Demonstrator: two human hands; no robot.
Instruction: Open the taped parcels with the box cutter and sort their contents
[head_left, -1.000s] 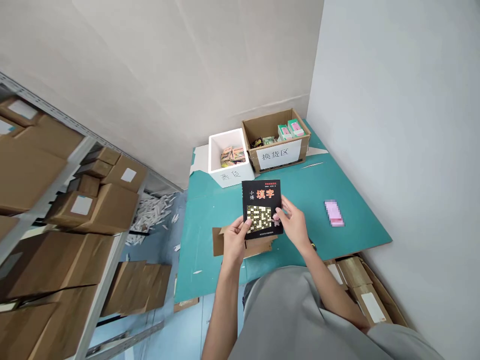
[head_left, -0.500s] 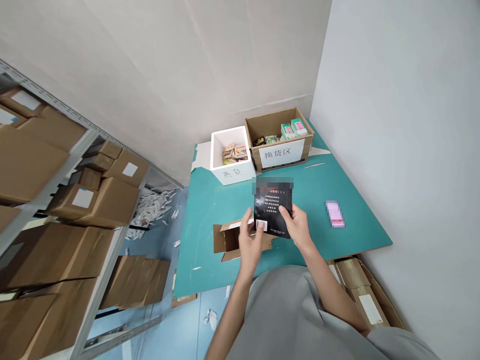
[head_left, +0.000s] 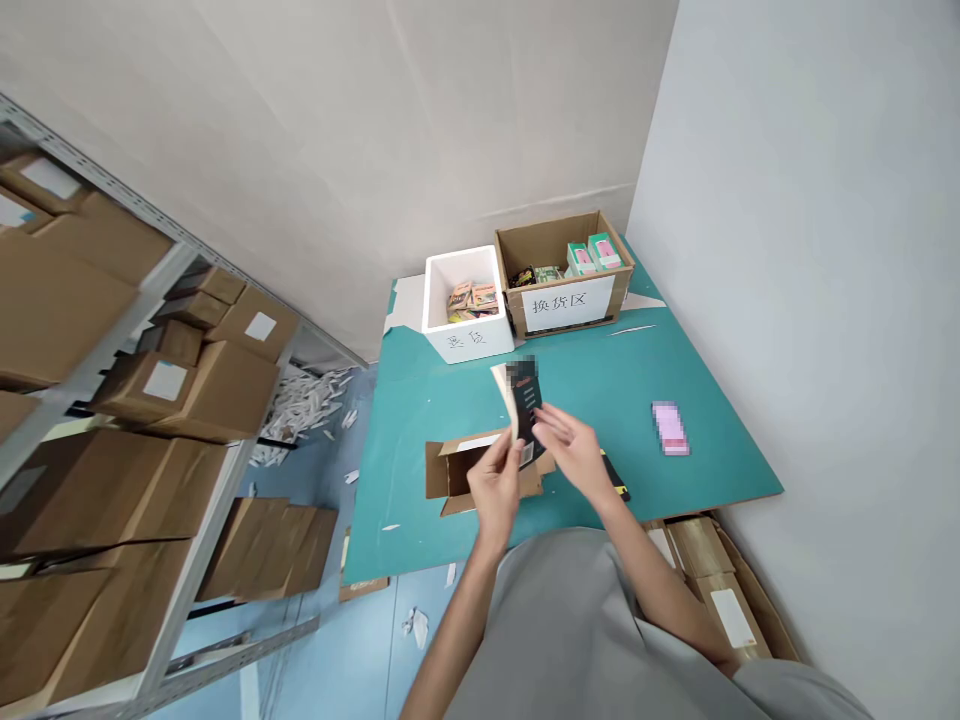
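A thin black book with pale print and a barcode label on its cover is held above the table, turned so that its cream page edges show on the left. My left hand grips its lower left, thumb against the cover. At its right edge, the fingers of my right hand are pressed to the book. Under the hands sits an opened small cardboard box, partly hidden. A flat black and yellow item lies on the table behind my right wrist, mostly covered.
On the green table, a white foam box of small packets and a labelled cardboard box with green-pink cartons stand at the back. A blurred pink item lies at right. Shelves of cartons stand left.
The book has turned from facing me flat to nearly edge-on, showing its pages. My right hand has shifted slightly along its right side. The black and yellow item has come into view.
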